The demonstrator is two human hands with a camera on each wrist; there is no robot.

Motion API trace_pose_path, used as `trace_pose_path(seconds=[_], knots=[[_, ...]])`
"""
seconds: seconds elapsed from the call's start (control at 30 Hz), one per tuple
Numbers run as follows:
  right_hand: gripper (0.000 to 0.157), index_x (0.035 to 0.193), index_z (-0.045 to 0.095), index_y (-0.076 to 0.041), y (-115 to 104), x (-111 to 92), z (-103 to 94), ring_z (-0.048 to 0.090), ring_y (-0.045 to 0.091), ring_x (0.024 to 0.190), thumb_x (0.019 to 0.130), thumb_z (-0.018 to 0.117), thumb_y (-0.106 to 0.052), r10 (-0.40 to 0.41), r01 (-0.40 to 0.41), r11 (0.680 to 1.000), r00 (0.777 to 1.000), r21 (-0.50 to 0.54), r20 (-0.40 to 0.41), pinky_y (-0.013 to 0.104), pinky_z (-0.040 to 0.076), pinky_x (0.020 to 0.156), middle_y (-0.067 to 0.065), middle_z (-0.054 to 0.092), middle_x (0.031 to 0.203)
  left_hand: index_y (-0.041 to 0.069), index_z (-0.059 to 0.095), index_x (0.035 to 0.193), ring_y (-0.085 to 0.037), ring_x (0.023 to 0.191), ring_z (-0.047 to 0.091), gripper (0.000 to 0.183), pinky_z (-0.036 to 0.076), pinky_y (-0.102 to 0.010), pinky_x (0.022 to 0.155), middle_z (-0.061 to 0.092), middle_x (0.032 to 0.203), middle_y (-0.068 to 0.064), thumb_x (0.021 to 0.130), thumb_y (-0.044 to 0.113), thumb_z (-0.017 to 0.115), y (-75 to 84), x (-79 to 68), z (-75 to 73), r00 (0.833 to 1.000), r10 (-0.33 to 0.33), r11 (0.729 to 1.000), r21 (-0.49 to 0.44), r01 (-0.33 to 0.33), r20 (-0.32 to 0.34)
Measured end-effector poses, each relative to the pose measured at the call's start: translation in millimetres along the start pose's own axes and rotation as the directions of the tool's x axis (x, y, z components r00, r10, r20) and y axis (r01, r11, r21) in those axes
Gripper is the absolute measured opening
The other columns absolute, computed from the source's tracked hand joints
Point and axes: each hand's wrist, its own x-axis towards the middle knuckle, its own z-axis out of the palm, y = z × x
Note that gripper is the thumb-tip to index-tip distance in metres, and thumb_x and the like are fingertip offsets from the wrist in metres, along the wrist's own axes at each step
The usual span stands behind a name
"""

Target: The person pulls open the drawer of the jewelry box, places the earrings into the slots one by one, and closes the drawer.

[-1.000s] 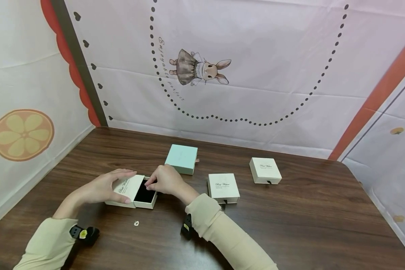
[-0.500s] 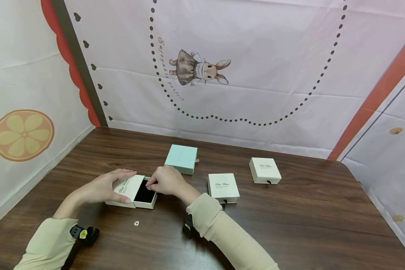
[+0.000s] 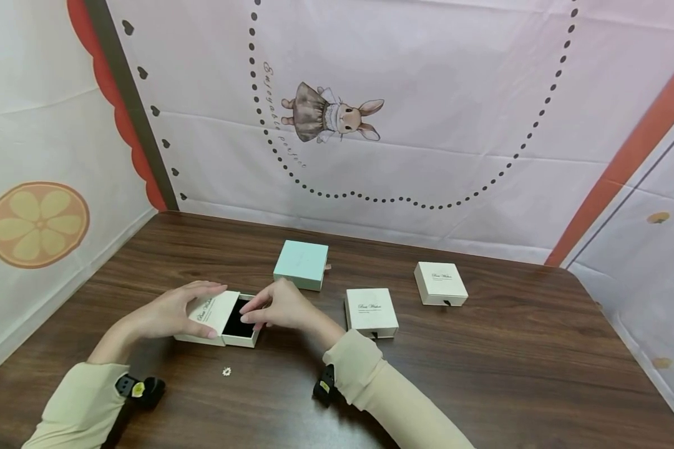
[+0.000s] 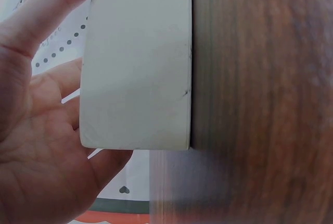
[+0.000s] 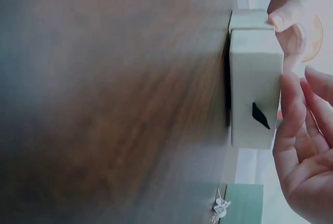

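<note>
A white slide-out box [image 3: 210, 315] with printed lettering lies on the table at left, its black-lined drawer [image 3: 237, 325] pulled partway out to the right. My left hand [image 3: 171, 310] holds the sleeve, thumb on the near side; in the left wrist view the fingers pass behind the box wall [image 4: 138, 67]. Over the drawer is my right hand [image 3: 281, 305], fingers loosely bent. In the right wrist view, its thumb stands apart from the fingers [image 5: 291, 112], and I see nothing between them. A black pull tab [image 5: 260, 115] sticks out of the drawer's end.
A small pale flower-shaped piece [image 3: 226, 371] lies in front of the box. Behind stands a mint-green box [image 3: 301, 263]; a silvery trinket [image 5: 220, 208] shows near it in the right wrist view. Two more white boxes, one nearer [image 3: 372, 310] and one farther [image 3: 440, 282], stand to the right.
My right hand has shifted slightly right and toward me, and its pinched fingertips have spread over the drawer. My left hand and the box have stayed in place.
</note>
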Motion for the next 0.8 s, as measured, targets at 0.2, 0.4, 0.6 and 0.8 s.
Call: trace_pose_path(seconds=[0.2, 0.4, 0.6, 0.8], knots=[[0.013, 0.089, 0.073, -0.007, 0, -5, 2.6, 0.066, 0.015, 0.061, 0.077, 0.071, -0.013, -0.004, 0.002, 0.999, 0.999, 0.051, 0.038, 0.023, 0.050, 0.054, 0.004, 0.070, 0.066, 0.011, 0.044, 0.134, -0.047, 0.126, 0.030, 0.088, 0.026, -0.066, 0.091, 0.035, 0.139, -0.023, 0.062, 0.051, 0.075, 1.6, -0.3, -0.6, 1.000, -0.014, 1.000, -0.001, 0.014, 0.008], [0.016, 0.090, 0.072, -0.002, -1, -11, 6.6, 0.065, 0.007, 0.062, 0.075, 0.072, -0.008, -0.024, 0.017, 0.994, 0.997, 0.107, 0.068, 0.024, 0.053, 0.058, 0.005, 0.072, 0.080, 0.010, 0.044, 0.134, -0.046, 0.126, 0.030, 0.087, 0.026, -0.065, 0.091, 0.036, 0.139, -0.023, 0.063, 0.050, 0.075, 0.4, -0.4, -0.4, 1.000, 0.001, 1.000, -0.009, -0.001, 0.001], [0.016, 0.090, 0.072, -0.003, -7, -16, 13.2, 0.065, 0.007, 0.060, 0.075, 0.072, -0.009, -0.039, 0.031, 0.998, 0.987, 0.052, 0.154, 0.021, 0.052, 0.058, 0.007, 0.071, 0.072, 0.009, 0.045, 0.133, -0.045, 0.126, 0.032, 0.087, 0.028, -0.064, 0.091, 0.038, 0.137, -0.022, 0.063, 0.050, 0.076, 0.2, -0.1, 0.0, 1.000, 0.012, 1.000, 0.005, -0.012, -0.007], [0.016, 0.091, 0.072, -0.003, -10, -16, 21.9, 0.065, 0.007, 0.058, 0.076, 0.072, -0.009, -0.022, 0.013, 0.999, 0.975, 0.041, 0.220, 0.022, 0.053, 0.057, 0.006, 0.070, 0.070, 0.009, 0.045, 0.133, -0.045, 0.125, 0.032, 0.086, 0.028, -0.065, 0.090, 0.038, 0.137, -0.023, 0.063, 0.050, 0.076, 0.7, 0.2, 0.3, 1.000, 0.012, 1.000, -0.002, -0.012, -0.005]])
